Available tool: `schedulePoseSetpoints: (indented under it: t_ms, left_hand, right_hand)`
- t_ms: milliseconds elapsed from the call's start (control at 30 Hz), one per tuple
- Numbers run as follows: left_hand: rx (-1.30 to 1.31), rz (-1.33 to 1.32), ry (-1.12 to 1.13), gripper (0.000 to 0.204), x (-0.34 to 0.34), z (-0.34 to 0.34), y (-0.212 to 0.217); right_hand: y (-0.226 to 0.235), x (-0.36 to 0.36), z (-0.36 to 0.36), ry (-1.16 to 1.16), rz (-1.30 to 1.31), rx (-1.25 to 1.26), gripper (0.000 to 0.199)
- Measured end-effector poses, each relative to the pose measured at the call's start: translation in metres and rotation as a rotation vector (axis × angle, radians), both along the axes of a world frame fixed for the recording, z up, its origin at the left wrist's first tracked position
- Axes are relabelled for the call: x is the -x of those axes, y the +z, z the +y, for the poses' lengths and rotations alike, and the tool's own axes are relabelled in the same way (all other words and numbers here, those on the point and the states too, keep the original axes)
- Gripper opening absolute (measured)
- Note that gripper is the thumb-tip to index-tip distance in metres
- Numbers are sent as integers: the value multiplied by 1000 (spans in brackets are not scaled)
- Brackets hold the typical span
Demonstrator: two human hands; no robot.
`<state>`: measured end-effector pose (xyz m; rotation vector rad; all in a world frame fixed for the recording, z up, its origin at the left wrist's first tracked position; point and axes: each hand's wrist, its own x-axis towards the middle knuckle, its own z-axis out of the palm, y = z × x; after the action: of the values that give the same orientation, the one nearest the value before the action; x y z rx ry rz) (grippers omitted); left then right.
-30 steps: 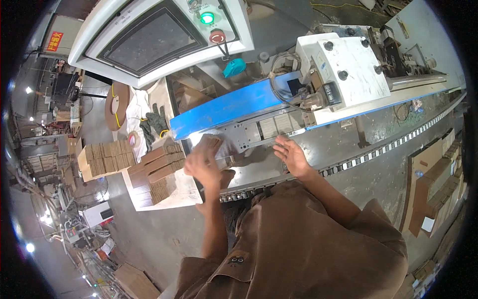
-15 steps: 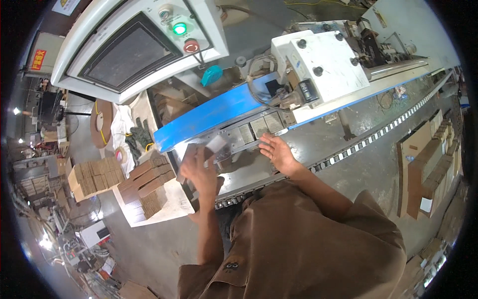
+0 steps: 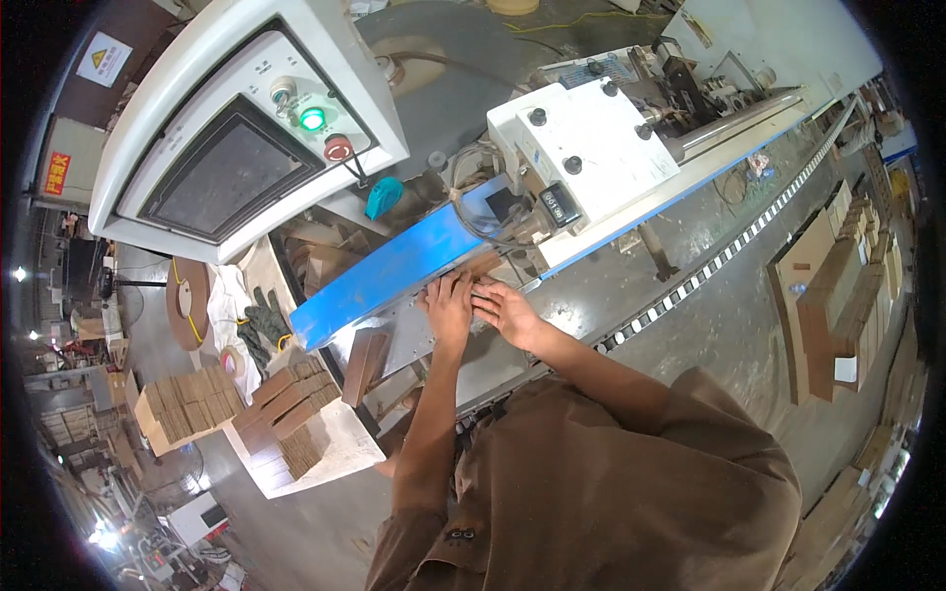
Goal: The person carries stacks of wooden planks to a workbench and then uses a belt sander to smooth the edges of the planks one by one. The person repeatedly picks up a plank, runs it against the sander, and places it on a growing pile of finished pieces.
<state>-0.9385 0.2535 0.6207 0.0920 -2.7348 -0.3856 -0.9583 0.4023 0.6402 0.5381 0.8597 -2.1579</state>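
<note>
My left hand [image 3: 449,309] is at the machine's metal channel [image 3: 404,327], fingers bent and pressed together at the edge of a blue guide rail [image 3: 394,258]. A brown flat piece [image 3: 481,264] lies just beyond its fingertips, along the rail. My right hand [image 3: 506,313] is close beside it, fingers curled in toward the left fingertips. What either hand grips is hidden between the fingers. Left of my hands, a brown block-like stack [image 3: 367,362] rests at the near end of the channel.
A control panel [image 3: 232,163] with a lit green button [image 3: 312,119] stands far left. A white machine head [image 3: 591,138] is at the right. Stacked brown pieces [image 3: 296,394] lie on a white board, near dark gloves [image 3: 266,323]. Cardboard stacks [image 3: 838,305] stand on the right.
My left hand has moved right from the brown stack to the channel. My right hand, earlier open with fingers apart, has curled in beside it. The view has shifted a little.
</note>
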Motion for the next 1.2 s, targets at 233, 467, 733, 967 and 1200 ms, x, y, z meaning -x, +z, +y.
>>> schedulePoseSetpoints:
  t_ms: [233, 467, 733, 967, 1200]
  left_hand:
    - [181, -38, 13, 38, -22, -26, -10]
    - [148, -46, -28, 35, -20, -31, -1]
    - [1, -79, -74, 41, -15, -23, 6]
    - [115, -62, -87, 41, 2, 9, -1]
    - [-7, 21, -199, 31, 41, 60, 5]
  right_hand:
    - [-3, -2, -17, -151, -149, 209, 30]
    - [6, -2, -14, -157, -230, 263, 34]
    - [-3, -5, -7, -190, -231, 266, 57]
    - [3, 3, 19, -242, -112, 259, 63]
    - [11, 5, 38, -228, -4, 31, 59]
